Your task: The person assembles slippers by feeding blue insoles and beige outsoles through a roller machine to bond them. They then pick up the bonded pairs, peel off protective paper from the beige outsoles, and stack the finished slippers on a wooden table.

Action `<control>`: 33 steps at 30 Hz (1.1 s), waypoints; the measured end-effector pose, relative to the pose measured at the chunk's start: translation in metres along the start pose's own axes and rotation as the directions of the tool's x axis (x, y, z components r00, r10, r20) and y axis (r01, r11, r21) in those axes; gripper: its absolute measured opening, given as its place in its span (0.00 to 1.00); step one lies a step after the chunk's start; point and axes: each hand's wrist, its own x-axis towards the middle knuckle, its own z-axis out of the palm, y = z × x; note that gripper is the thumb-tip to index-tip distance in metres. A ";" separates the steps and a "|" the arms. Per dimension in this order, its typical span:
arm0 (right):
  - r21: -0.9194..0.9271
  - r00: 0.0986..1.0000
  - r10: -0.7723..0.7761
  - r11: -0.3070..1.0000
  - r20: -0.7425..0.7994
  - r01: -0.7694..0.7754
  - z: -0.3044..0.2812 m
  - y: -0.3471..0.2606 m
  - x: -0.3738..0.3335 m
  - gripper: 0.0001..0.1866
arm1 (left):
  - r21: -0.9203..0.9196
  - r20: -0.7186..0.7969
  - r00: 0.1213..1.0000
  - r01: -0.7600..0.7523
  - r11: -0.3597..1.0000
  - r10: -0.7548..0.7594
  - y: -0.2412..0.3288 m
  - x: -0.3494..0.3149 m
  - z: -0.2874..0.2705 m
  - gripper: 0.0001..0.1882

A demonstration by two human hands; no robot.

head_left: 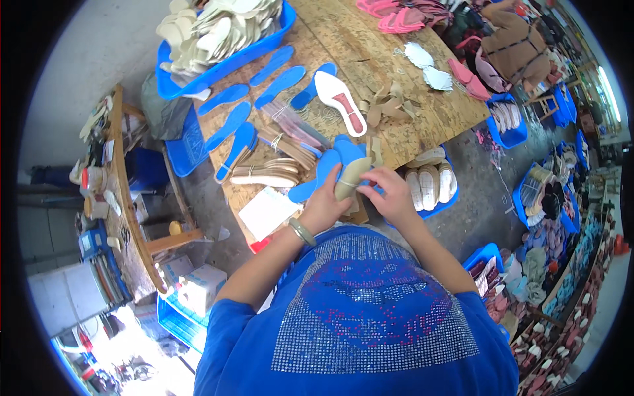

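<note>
My left hand (pixel 323 206) grips a beige insole (pixel 352 173) near the table's front edge, thumb laid along one side. At the insole's right edge, the fingers of my right hand (pixel 391 197) are pinched together on it; the exact contact is partly hidden. Blue insoles (pixel 349 150) lie just beyond and beneath it. To their left are rubber-banded bundles of brown-edged insoles (pixel 267 173) and a clear-wrapped bundle (pixel 297 124). A white shoe sole with a red-brown shank area (pixel 343 102) rests farther back.
A blue basket (pixel 228 78) heaped with cream insoles stands at the back left of the wooden table (pixel 456 109). Several blue insoles (pixel 228 127) are spread before it. Beige scraps (pixel 389 105) lie right of centre. Below the table's right edge sits a blue crate of insoles (pixel 432 186).
</note>
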 end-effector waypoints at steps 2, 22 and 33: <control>0.020 0.999 0.030 0.999 0.042 -0.031 0.007 -0.006 0.009 0.09 | 0.021 -0.072 0.997 0.004 1.000 -0.002 0.001 -0.008 0.005 0.44; 0.410 0.919 -0.041 0.902 0.392 -0.134 0.045 -0.014 0.008 0.07 | -0.201 -0.220 0.971 0.044 0.979 -0.089 0.007 -0.051 -0.018 0.45; 0.043 0.905 0.122 0.987 0.407 -0.152 0.000 -0.005 -0.011 0.11 | -0.118 -0.080 0.989 0.118 0.986 -0.128 0.014 -0.044 0.009 0.44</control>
